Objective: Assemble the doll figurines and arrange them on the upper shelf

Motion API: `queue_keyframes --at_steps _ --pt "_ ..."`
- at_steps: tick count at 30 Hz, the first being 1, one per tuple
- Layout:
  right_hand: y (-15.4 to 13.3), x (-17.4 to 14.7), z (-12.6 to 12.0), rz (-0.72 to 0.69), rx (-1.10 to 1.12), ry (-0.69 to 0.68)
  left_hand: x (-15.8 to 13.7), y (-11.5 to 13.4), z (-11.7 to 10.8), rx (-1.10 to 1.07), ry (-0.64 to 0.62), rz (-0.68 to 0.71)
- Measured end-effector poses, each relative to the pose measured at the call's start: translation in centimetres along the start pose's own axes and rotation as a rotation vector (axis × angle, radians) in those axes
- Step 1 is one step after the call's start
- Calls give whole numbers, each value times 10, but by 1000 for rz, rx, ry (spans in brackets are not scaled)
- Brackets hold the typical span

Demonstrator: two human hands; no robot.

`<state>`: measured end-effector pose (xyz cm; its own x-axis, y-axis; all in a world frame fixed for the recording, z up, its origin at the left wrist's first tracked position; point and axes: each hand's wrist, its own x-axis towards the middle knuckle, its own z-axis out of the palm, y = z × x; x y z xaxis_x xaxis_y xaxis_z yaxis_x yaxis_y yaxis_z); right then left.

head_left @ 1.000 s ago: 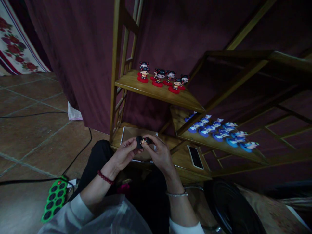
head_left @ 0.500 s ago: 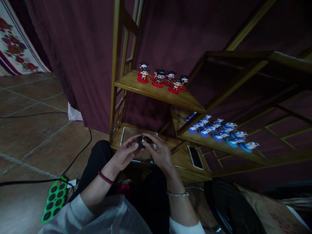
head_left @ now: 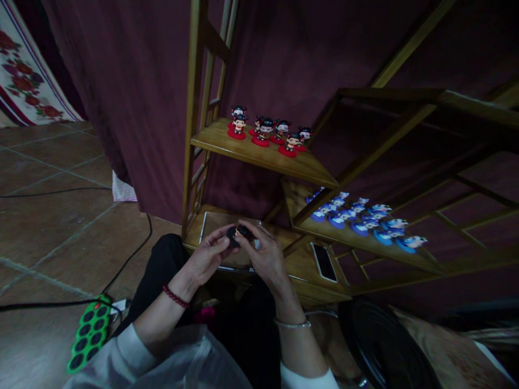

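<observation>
A small dark figurine (head_left: pixel 239 233) with a dark round base is held between my two hands over the bottom shelf. My left hand (head_left: pixel 210 254) is closed on the base at its left side. From the right, my right hand (head_left: pixel 265 253) pinches the black-topped head end, and its fingers hide part of the piece. Beneath the hands lies a flat tray or box with a white edge (head_left: pixel 206 224). On the shelf above, several black-haired figurines (head_left: pixel 265 128) stand on red round bases.
Several blue-and-white figurines (head_left: pixel 365 222) stand on the right-hand shelf of the wooden rack (head_left: pixel 259 156). A phone (head_left: pixel 323 262) lies on the bottom shelf. A green power strip (head_left: pixel 88 336) and black cables (head_left: pixel 52 304) are on the floor at left. A black round object (head_left: pixel 381 340) stands at right.
Both hands keep hold of the figurine and have hardly moved; the right fingers shift slightly over its head end. The whole view has shifted a little.
</observation>
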<state>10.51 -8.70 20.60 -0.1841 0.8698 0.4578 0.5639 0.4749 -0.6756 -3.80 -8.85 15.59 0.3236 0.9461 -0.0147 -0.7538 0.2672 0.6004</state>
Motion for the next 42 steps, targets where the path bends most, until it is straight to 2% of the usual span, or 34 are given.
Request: queue_keyframes --at_steps 11,18,31,36,42 --pt "0 -4 -5 64 23 29 2 6 9 -44 3 -6" --pt "-3 -3 -10 17 54 53 6 10 21 -13 -40 28" --pt "-14 9 -29 -6 -37 103 11 27 54 110 -76 95" --pt "-20 18 -38 -24 8 120 14 37 66 132 -142 129" --pt "-27 31 -46 -12 87 133 17 48 77 144 -154 140"
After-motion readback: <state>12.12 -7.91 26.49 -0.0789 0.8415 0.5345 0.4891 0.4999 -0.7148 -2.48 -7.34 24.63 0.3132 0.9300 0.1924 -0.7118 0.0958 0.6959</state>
